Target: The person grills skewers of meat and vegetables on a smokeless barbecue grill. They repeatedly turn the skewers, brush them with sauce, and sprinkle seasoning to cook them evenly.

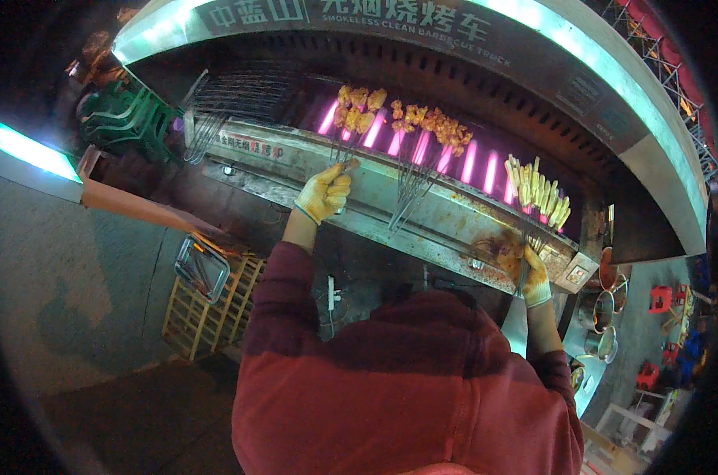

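Yellow-brown skewers [360,109] lie at 12 o'clock of the view, over the pink glowing tubes [492,172] of a long metal grill [454,215]. The left hand [324,195], in a pale yellow glove, is near 11 o'clock and is closed around the lower stick ends of these skewers. At 1 o'clock there is a second bunch, the orange-brown skewers [442,129]; their thin sticks lean over the front edge of the grill, and neither hand touches them. Pale skewers [539,192] lie between 2 and 3 o'clock, side by side. The right hand [536,277], also gloved, is just past 3 o'clock and grasps their sticks from below. At 11 o'clock, farther out than the left hand, a dark wire grid [244,91] covers one part of the grill. Between 8 and 9 o'clock, a metal tray [204,273] rests upon a slatted wooden crate [186,323].
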`<action>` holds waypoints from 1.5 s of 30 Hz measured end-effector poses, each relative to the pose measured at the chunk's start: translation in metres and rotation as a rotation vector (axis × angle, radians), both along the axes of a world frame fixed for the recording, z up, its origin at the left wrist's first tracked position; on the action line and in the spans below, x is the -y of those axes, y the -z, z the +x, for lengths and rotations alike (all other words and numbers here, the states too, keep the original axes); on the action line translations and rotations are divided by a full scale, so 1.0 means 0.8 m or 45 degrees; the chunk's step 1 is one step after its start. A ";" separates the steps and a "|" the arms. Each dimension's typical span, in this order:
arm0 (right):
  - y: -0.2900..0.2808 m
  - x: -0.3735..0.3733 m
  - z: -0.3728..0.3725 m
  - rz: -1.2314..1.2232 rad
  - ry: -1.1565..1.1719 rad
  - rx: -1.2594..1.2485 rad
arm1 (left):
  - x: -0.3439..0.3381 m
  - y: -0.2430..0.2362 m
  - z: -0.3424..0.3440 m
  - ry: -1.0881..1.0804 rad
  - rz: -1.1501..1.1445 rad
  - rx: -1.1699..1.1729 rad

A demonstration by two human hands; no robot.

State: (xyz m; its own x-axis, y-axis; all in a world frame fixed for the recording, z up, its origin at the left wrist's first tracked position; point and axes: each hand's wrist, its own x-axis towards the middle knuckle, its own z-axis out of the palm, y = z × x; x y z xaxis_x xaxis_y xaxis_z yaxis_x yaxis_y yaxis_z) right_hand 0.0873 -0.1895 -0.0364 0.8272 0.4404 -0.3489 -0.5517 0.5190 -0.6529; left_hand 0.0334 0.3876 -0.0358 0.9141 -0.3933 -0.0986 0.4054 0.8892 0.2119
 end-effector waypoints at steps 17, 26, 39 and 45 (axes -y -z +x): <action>-0.029 -0.004 0.025 0.180 -0.053 -0.167 | 0.190 -0.136 -0.067 -1.010 1.783 -0.009; 0.006 0.008 0.014 0.154 -0.370 -0.048 | 0.514 -0.072 -0.027 0.500 0.678 -0.213; -0.006 0.028 0.055 0.199 -0.248 -0.166 | 0.596 -0.041 -0.003 -0.075 0.849 -0.362; -0.004 0.047 0.025 0.121 -0.322 0.053 | 0.620 -0.058 -0.041 -0.307 1.385 -0.366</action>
